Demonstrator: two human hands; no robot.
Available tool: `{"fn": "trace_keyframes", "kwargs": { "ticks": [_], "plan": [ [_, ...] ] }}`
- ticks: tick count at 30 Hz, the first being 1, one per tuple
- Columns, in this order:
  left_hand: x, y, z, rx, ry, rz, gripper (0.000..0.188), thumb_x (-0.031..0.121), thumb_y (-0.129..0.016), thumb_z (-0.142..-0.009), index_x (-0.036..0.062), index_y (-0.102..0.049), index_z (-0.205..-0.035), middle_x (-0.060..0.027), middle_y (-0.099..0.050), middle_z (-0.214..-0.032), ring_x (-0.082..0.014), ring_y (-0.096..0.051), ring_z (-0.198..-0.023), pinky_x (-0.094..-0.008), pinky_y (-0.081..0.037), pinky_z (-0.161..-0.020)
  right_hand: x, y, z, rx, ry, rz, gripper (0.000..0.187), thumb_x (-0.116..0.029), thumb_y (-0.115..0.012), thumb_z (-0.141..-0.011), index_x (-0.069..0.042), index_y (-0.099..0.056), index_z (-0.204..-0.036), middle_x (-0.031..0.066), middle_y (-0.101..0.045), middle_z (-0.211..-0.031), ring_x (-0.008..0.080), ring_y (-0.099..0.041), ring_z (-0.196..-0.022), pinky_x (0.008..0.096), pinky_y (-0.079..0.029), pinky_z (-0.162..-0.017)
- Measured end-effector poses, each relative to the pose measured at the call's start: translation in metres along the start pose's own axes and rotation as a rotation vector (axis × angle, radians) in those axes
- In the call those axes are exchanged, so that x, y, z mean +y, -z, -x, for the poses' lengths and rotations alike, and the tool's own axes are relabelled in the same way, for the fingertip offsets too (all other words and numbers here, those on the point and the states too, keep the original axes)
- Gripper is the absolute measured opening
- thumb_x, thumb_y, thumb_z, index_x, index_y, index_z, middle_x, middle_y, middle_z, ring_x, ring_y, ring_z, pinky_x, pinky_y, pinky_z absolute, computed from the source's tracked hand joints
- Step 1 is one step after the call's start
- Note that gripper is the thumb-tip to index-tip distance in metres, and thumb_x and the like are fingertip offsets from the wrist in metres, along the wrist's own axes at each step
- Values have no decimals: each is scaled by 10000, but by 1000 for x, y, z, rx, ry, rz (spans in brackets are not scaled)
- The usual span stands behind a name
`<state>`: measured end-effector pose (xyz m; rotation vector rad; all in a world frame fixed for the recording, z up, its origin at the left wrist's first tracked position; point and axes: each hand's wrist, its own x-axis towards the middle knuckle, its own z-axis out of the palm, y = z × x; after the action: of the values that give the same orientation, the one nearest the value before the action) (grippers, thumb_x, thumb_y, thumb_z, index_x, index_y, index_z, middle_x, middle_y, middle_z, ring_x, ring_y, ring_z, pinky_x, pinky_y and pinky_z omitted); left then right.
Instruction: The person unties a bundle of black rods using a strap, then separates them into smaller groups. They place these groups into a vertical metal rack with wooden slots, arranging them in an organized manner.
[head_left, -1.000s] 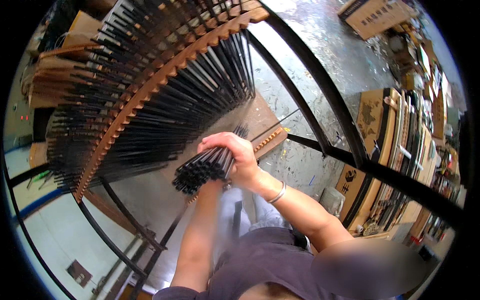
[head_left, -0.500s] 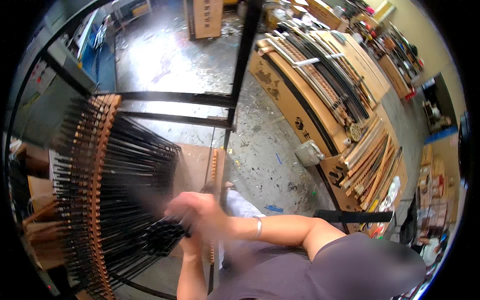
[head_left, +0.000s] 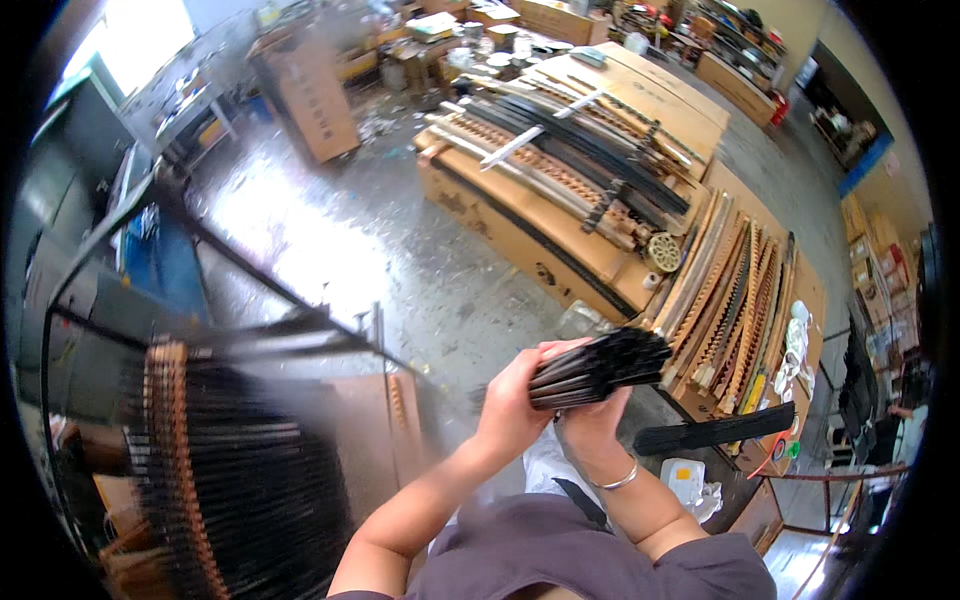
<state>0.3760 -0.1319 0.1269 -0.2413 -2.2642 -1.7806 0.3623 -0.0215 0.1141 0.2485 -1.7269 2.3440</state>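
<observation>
Many slim black rods are gathered in one bundle, held in front of the person's body, its cluster of cut-looking ends pointing to the right. The left hand is clamped round the bundle behind those ends, the rods running through its grasp between the palm and the curled fingers. The right hand sits against the underside, nearer the ends; how far its fingers close is hidden by the rods. A pale bracelet circles the right wrist.

Just right of the hands, a flat black piece lies along the near edge of a cardboard-topped surface bearing notched wooden strips. Well to the left, more black rods stand packed in a rack with notched bars, partly blurred. Beyond stretches a grey floor, with a cardboard box upon it.
</observation>
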Motion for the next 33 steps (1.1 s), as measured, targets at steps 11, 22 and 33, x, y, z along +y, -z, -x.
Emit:
{"fn": "trace_keyframes", "kwargs": {
  "ticks": [11,22,33],
  "plan": [
    [14,-238,-253,-400,-495,-471,211,139,-556,-803,-2,-540,-959,-136,-605,-859,-282,-622,-815,-378,-492,-723,4,223,-222,324,85,-609,771,-756,-435,-763,-73,-544,-1103,73,-608,-1090,231,-531,-1102,418,-384,-1032],
    [-117,-390,-412,-978,-436,-664,254,284,-593,-842,40,-639,-894,-122,-674,-840,-257,-684,-815,-357,-523,-691,185,350,-340,921,-53,-837,1025,-853,-373,-629,-42,-481,-1247,86,-536,-1278,263,-486,-1192,462,-394,-1044],
    [-254,-443,-560,-1304,-303,-734,230,270,-613,-821,80,-715,-902,-82,-707,-888,-261,-686,-836,-380,-510,-727,295,350,-486,1342,-142,-1043,1093,-870,-368,-588,-50,-447,-1306,84,-491,-1334,285,-466,-1217,473,-369,-1065]
  ]
}}
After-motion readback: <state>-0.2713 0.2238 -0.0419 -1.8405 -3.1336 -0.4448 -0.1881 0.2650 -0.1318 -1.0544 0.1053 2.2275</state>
